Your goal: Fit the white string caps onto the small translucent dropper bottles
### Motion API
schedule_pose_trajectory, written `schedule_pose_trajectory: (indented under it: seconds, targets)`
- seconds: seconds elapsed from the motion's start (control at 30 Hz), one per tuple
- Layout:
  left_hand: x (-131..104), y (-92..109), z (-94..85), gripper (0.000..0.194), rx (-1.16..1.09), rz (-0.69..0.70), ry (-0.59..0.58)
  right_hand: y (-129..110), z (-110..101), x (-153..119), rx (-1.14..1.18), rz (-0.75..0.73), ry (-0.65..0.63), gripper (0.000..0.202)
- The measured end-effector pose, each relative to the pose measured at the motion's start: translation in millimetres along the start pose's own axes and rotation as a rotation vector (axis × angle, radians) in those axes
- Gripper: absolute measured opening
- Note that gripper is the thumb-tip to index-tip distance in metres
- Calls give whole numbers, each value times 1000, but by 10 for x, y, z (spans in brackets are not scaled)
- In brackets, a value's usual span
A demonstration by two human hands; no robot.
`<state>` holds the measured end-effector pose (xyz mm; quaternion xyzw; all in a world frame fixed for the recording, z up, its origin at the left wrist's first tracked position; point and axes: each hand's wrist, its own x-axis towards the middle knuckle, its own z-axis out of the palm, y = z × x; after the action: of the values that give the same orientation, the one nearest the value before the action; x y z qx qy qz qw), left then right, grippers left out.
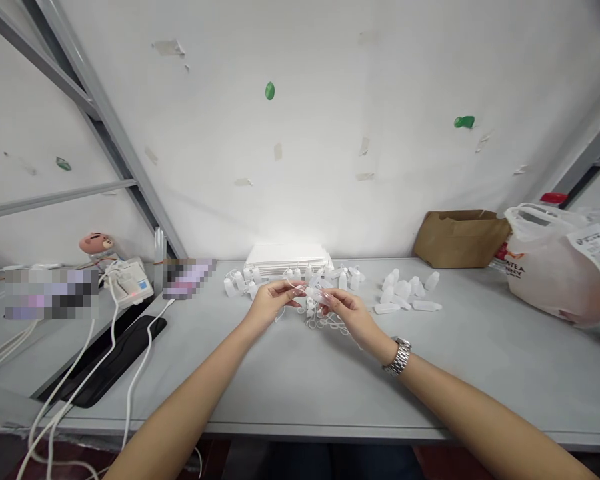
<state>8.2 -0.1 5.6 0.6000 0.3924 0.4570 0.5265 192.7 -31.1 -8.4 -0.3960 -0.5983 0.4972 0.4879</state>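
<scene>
My right hand [350, 313], a metal watch on its wrist, pinches a small translucent plastic bottle [321, 297] that lies almost level and points left. The fingers of my left hand [271, 301] are closed on a white cap [304, 289] at the bottle's neck end; whether it is fully on the neck is too small to tell. Just below and between both hands lies a heap of loose white caps with looped straps [330, 323]. Several capped bottles [230, 287] stand behind my left hand. Uncapped-looking bottles [404, 289] lie and stand to the right.
A stack of white boards or boxes [287, 255] rests against the wall. At the right are a brown paper bag [460, 240] and a white plastic bag [555, 267]. Left, a white device [130, 283], white cables [147, 360] and a black tray-like object [115, 363] occupy the grey table [300, 393].
</scene>
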Motion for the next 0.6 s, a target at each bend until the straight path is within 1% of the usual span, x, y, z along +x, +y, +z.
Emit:
schedule_pose_trajectory:
  seconds: [0.13,0.23,0.33,0.47,0.6]
  targets:
    - [-3,-4,-11,28,83,17,-10,6,0,12,-75,5,20,31]
    - [-15,2,-10,25,133,24,-4,15,-3,11,-175,-29,11,30]
    - [-23,3,-5,22,176,29,5,14,-13,1,-272,-100,1,28]
    - [-29,-7,1,20,179,37,21,-10,-38,-20,-443,-214,-19,25]
    - [-54,-7,32,19,168,36,38,-24,-61,-35,-582,-339,1,23]
